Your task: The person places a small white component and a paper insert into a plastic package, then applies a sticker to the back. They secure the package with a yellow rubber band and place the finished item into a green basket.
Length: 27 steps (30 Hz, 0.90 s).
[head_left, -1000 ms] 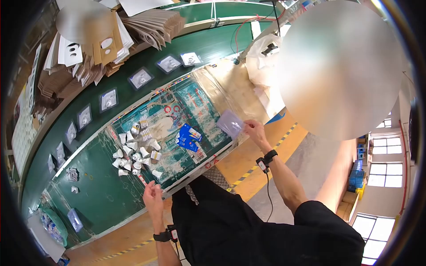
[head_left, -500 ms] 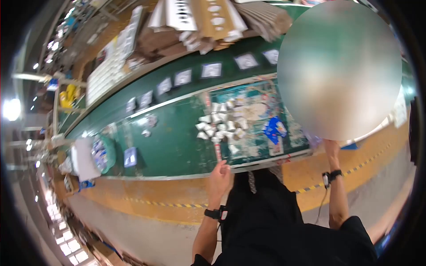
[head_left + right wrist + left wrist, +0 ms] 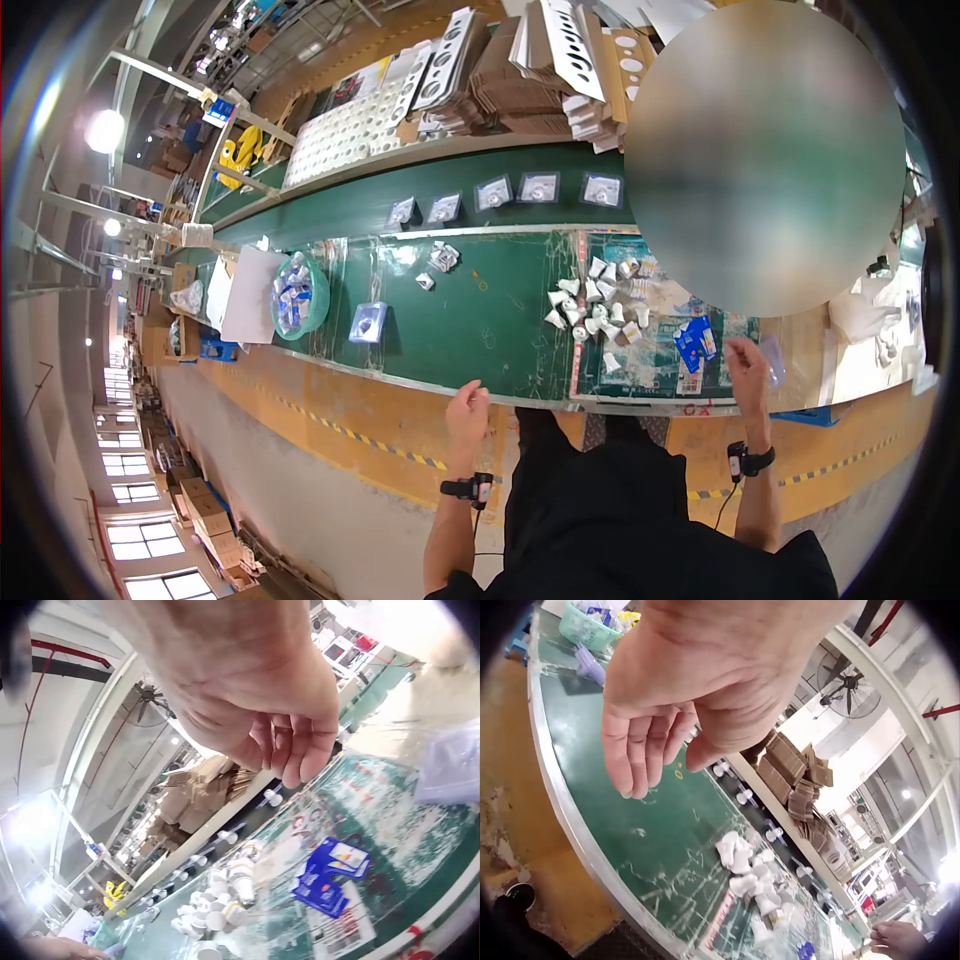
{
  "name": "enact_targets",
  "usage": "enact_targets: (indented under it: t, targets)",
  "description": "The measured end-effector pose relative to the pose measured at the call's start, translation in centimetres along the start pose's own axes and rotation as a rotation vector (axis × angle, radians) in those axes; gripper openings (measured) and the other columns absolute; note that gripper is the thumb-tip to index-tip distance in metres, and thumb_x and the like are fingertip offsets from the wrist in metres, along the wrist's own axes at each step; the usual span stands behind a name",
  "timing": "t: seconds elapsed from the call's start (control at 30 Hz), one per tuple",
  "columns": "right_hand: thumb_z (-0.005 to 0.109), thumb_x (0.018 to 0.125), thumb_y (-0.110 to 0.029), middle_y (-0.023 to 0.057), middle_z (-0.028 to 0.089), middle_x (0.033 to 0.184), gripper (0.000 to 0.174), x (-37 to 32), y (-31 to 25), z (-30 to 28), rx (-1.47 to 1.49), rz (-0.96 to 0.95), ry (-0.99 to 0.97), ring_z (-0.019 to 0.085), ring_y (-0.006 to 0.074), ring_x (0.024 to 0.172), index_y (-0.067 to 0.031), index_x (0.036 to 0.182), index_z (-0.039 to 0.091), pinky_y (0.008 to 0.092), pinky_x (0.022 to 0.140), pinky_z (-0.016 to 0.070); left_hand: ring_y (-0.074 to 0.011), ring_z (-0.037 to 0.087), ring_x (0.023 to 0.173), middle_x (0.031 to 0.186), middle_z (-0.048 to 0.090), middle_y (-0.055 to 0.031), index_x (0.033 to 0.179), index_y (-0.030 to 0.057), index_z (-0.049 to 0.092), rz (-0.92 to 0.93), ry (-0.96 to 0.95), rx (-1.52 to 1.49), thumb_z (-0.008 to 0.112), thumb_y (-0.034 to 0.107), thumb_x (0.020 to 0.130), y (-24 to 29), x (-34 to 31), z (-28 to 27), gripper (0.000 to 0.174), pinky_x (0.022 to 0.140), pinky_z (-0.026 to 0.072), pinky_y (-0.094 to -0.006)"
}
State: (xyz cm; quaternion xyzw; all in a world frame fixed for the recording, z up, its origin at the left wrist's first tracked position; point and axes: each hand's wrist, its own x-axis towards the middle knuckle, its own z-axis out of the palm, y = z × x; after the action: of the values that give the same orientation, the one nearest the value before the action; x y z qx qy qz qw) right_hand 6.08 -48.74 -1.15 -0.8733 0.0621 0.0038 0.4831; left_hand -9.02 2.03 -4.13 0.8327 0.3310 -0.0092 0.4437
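Note:
My left hand hovers over the front edge of the green bench, fingers relaxed and slightly bent, holding nothing. My right hand is above the bench's right part, its fingers loosely curled around nothing. Beside it lies a clear plastic package, partly hidden behind the hand in the head view. Close to the right hand, blue printed cards overlap on the worn teal mat. A heap of white cone-shaped pieces spreads between the two hands.
Clear packs stand in a row along the dark green strip behind the bench. A single clear pack lies to the left, near a green basket of packaged items. Stacked cardboard sheets fill the shelf at the back.
The head view has swung to the left. My right hand has let go of the clear plastic package, now lying beside it. My left hand has shifted left along the bench edge.

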Motion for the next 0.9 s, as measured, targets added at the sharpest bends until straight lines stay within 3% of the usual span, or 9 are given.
enact_targets:
  t: [0.3, 0.43, 0.5, 0.6, 0.7, 0.73, 0.83, 0.87, 0.9]
  targets:
    - [0.067, 0.094, -0.002, 0.0119, 0.070, 0.091, 0.013, -2.5, -13.7, 14.2, -0.059, -0.093, -0.154, 0.066, 0.0195, 0.075, 0.0013, 0.106, 0.071, 0.0300, 0.070, 0.0527, -0.0154, 0.067, 0.080, 0.097, 0.070, -0.0086, 0.129, -0.0044, 0.063, 0.046, 0.097, -0.186, 0.068, 0.019, 0.097, -1.8, 21.2, -13.5, 0.040, 0.075, 0.0563, -0.0294]
    - [0.069, 0.093, -0.003, 0.0126, 0.071, 0.093, 0.014, -4.5, -18.8, 23.3, -0.105, -0.017, -0.172, 0.069, 0.0209, 0.076, 0.0014, 0.106, 0.072, 0.0310, 0.069, 0.0544, -0.0409, 0.064, 0.109, 0.122, 0.065, -0.0254, 0.138, 0.0020, 0.057, 0.609, 0.250, 0.415, 0.070, 0.016, 0.092, -0.8, 36.3, -14.8, 0.050, 0.094, 0.0509, -0.0485]
    - [0.069, 0.092, -0.004, 0.0123, 0.071, 0.093, 0.014, -6.1, -21.3, 27.3, -0.083, 0.086, -0.179, 0.070, 0.0209, 0.076, 0.0013, 0.106, 0.072, 0.0308, 0.070, 0.0549, -0.0430, 0.054, 0.125, 0.135, 0.057, -0.0251, 0.144, 0.0039, 0.050, 0.701, 0.211, 0.473, 0.073, 0.018, 0.089, 0.7, 41.4, -14.1, 0.061, 0.101, 0.0458, -0.0519]
    - [0.070, 0.092, -0.005, 0.0118, 0.071, 0.093, 0.016, -8.1, -28.3, 31.2, -0.178, 0.221, -0.248, 0.071, 0.0225, 0.079, 0.0002, 0.107, 0.073, 0.0316, 0.072, 0.0562, -0.0432, 0.051, 0.128, 0.138, 0.054, -0.0248, 0.146, 0.0043, 0.047, 0.775, 0.220, 0.586, 0.075, 0.020, 0.087, 3.1, 46.1, -12.0, 0.067, 0.103, 0.0440, -0.0534]
    - [0.070, 0.093, -0.007, 0.0120, 0.071, 0.094, 0.016, -9.9, -31.8, 34.1, -0.177, 0.167, -0.186, 0.072, 0.0247, 0.080, -0.0014, 0.107, 0.073, 0.0331, 0.071, 0.0567, -0.0414, 0.051, 0.128, 0.133, 0.057, -0.0215, 0.145, 0.0068, 0.048, 0.627, 0.090, 0.611, 0.075, 0.022, 0.087, 3.8, 49.6, -9.7, 0.066, 0.100, 0.0454, -0.0567]
    - [0.070, 0.093, -0.007, 0.0128, 0.071, 0.095, 0.015, -10.6, -31.9, 34.7, -0.159, 0.214, -0.206, 0.072, 0.0268, 0.081, -0.0018, 0.106, 0.073, 0.0339, 0.070, 0.0565, -0.0400, 0.058, 0.121, 0.128, 0.061, -0.0177, 0.141, 0.0096, 0.052, 0.553, 0.036, 0.655, 0.073, 0.020, 0.089, 4.0, 50.3, -9.6, 0.057, 0.090, 0.0516, -0.0537]
    - [0.070, 0.092, -0.005, 0.0127, 0.071, 0.095, 0.017, -10.9, -32.8, 36.0, -0.213, 0.260, -0.224, 0.070, 0.0262, 0.082, -0.0008, 0.109, 0.072, 0.0330, 0.074, 0.0548, -0.0395, 0.064, 0.107, 0.119, 0.063, -0.0145, 0.134, 0.0119, 0.059, 0.498, 0.149, 0.457, 0.070, 0.016, 0.090, 1.9, 52.3, -9.8, 0.045, 0.077, 0.0557, -0.0489]
    - [0.069, 0.092, -0.004, 0.0132, 0.070, 0.095, 0.018, -10.6, -32.6, 36.6, -0.233, 0.194, -0.208, 0.071, 0.0253, 0.083, -0.0002, 0.109, 0.071, 0.0321, 0.072, 0.0552, -0.0335, 0.069, 0.098, 0.118, 0.067, -0.0129, 0.129, 0.0078, 0.062, 0.597, 0.243, 0.395, 0.066, 0.013, 0.095, 1.0, 52.4, -10.3, 0.034, 0.072, 0.0571, -0.0429]
    - [0.069, 0.092, -0.004, 0.0132, 0.070, 0.095, 0.018, -10.0, -33.0, 37.4, -0.196, 0.201, -0.193, 0.071, 0.0258, 0.082, -0.0006, 0.109, 0.071, 0.0325, 0.072, 0.0557, -0.0313, 0.069, 0.100, 0.119, 0.067, -0.0127, 0.128, 0.0061, 0.062, 0.474, 0.111, 0.070, 0.065, 0.012, 0.097, 0.4, 52.2, -11.5, 0.032, 0.074, 0.0577, -0.0433]
